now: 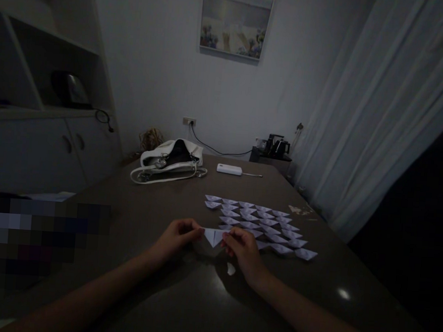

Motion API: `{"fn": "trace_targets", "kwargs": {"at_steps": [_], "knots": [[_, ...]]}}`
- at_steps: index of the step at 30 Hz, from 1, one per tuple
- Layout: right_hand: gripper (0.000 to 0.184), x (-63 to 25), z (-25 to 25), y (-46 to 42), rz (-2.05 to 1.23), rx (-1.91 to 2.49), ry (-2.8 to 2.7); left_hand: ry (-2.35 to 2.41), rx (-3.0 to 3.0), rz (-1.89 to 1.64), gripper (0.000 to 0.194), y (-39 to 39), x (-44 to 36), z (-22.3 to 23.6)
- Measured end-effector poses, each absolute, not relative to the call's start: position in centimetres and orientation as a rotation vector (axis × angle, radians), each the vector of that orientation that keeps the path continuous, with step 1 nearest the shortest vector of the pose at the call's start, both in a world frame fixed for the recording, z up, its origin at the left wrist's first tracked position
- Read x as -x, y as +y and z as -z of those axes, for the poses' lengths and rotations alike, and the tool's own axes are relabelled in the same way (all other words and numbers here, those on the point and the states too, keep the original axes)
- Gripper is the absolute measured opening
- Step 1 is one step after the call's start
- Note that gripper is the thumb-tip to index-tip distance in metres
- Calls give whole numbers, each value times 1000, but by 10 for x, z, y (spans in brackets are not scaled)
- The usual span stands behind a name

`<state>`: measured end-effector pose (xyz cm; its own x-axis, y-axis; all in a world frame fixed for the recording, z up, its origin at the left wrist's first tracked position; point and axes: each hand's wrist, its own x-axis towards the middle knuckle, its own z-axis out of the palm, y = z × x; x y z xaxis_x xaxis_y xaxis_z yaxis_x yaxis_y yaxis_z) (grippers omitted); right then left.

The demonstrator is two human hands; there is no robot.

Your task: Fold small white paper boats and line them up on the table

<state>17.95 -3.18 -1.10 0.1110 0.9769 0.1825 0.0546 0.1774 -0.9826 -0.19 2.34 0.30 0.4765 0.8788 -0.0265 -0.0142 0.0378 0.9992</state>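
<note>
A small folded piece of white paper (213,237), pointed at the bottom and straight along its top, is held up above the table. My left hand (178,238) pinches its left corner between thumb and fingers. On the opposite corner, my right hand (243,248) is closed in a similar pinch. Just beyond and to the right of my right hand stand several rows of small folded paper boats (266,222), some of them partly hidden by that hand. Below the held paper, a small white scrap (231,269) lies on the table.
The dark table (152,292) stretches toward the wall. On its far side are a white handbag (172,158) and a white power bank (229,169) with a short cable. A black coffee maker (276,145) stands in the back right corner, near a pale curtain (346,119).
</note>
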Motion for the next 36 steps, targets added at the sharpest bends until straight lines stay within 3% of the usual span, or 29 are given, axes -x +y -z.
{"fn": "trace_targets", "kwargs": {"at_steps": [29,36], "knots": [[28,-182,15,-28,-953,1144,-1197,783,-1415,-785,26,26,5,-1],[26,-183,16,-26,-953,1169,-1139,699,-1497,-910,28,33,7,8]]}}
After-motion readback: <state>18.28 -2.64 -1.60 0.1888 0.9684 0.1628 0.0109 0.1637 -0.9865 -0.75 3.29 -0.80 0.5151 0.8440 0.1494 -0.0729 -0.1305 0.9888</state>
